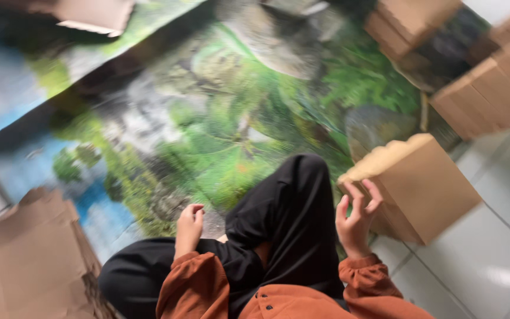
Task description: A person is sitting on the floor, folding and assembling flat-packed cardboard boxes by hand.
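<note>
I sit cross-legged in black trousers (pixel 284 207) and rust-orange sleeves on a mat (pixel 208 118) printed with green forest and blue water. My right hand (pixel 356 217) is raised with fingers spread, touching the near edge of a stack of flat brown cardboard sheets (pixel 420 189) standing at my right. My left hand (pixel 189 227) rests loosely curled beside my left knee, holding nothing. The picture is blurred by motion.
More stacks of brown cardboard (pixel 485 94) stand at the upper right, and another stack (pixel 408 23) sits at the top. Flattened cardboard (pixel 25 254) lies at the lower left. A brown box (pixel 95 15) is at the top left. White floor tiles (pixel 491 248) run along the right.
</note>
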